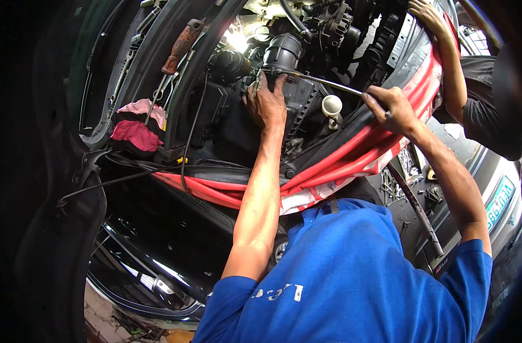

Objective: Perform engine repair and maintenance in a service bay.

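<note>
In the engine bay, my left hand (267, 104) lies on the black air filter housing (298, 103), fingers apart. Its fingertips and thumb touch the base of a round black intake duct (283, 50). My right hand (393, 108) is closed round what looks like a long screwdriver (335, 85), its handle hidden in the fist. The thin metal shaft runs leftward across the housing, and its tip ends beside my left thumb, where the exact contact is hidden. Below the shaft, a white filler neck (332, 106) stands near the right edge of the housing.
A red fender cover (329, 166) drapes over the car's edge. Lying at the left are an orange-handled screwdriver (184, 46), wrenches (122, 74) and a pink cloth (138, 134). Another person's hand (429, 14) rests at the far right. Loose tools (393, 188) lie lower right.
</note>
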Action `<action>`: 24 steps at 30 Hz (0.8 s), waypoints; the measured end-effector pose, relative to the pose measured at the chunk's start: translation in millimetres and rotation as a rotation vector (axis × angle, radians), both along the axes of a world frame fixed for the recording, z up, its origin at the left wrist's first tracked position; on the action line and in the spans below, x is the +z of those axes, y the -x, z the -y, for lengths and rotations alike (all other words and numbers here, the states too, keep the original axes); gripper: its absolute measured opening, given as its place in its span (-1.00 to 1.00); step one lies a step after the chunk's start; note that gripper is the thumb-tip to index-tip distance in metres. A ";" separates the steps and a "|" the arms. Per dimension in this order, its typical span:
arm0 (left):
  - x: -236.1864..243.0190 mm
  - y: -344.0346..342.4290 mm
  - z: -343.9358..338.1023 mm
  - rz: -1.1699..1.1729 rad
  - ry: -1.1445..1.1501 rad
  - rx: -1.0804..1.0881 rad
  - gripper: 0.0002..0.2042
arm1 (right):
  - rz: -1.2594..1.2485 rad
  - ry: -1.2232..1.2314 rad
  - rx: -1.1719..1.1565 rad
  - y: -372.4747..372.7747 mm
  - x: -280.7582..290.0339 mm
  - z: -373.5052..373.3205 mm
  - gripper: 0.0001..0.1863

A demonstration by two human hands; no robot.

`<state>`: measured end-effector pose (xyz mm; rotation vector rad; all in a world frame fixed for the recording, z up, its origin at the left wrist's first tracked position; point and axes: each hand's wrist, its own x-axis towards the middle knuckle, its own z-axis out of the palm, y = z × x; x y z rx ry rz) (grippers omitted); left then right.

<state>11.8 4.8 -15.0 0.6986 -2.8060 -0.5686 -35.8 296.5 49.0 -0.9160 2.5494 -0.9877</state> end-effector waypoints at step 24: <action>9.2 1.6 -5.1 0.054 0.040 0.062 -0.34 | 0.065 -0.014 -0.100 -20.5 21.4 -2.7 -0.75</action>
